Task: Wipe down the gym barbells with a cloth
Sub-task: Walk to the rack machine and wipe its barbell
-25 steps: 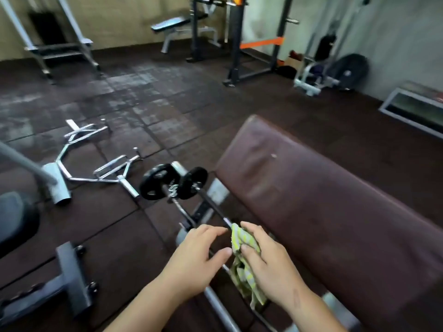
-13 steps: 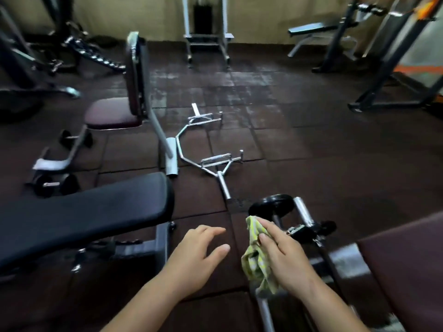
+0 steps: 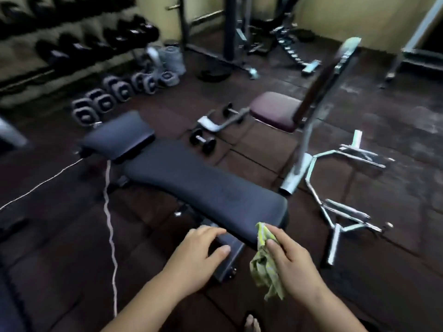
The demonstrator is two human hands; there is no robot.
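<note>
Floor (image 3: 395, 116): dark rubber tiles, scuffed pale out towards 2 o'clock; everything here stands or lies on it.
Dumbbell rack (image 3: 79, 47): along the wall at 10 o'clock, blurred, rows of black heads.
Black bench (image 3: 203, 183): dead centre, lying flat, its near end just ahead of both hands.
Maroon seat (image 3: 275, 110): at 1 o'clock, backrest upright.
Chrome bar (image 3: 334, 243): at 3 o'clock, flat on the floor, an angled frame with cross handles and a straight sleeve at each end. No plates on it that I can see. It is the only bar within reach, and it sits well apart from the cloth.
Bar handling: steel, rigid and likely heavy, smooth enough to slip. I'd leave it lying, steady it at a sleeve and run the cloth along each tube.
Kettlebells (image 3: 123, 91): a row at 10 o'clock below the rack.
White cord (image 3: 110, 236): trailing from 9 down to 7 o'clock.
Left hand (image 3: 199, 257): at 6 o'clock, fingers loosely spread, holding nothing, over the bench's frame.
Right hand (image 3: 292, 264): at 5 o'clock, thumb and fingers pinching the cloth.
Cloth (image 3: 266, 262): yellow-green, bunched and hanging free, touching no bar. Soft and light, so it should wrap round a tube easily.
Small dumbbells (image 3: 203, 142): at 12 o'clock, just beyond the bench.
</note>
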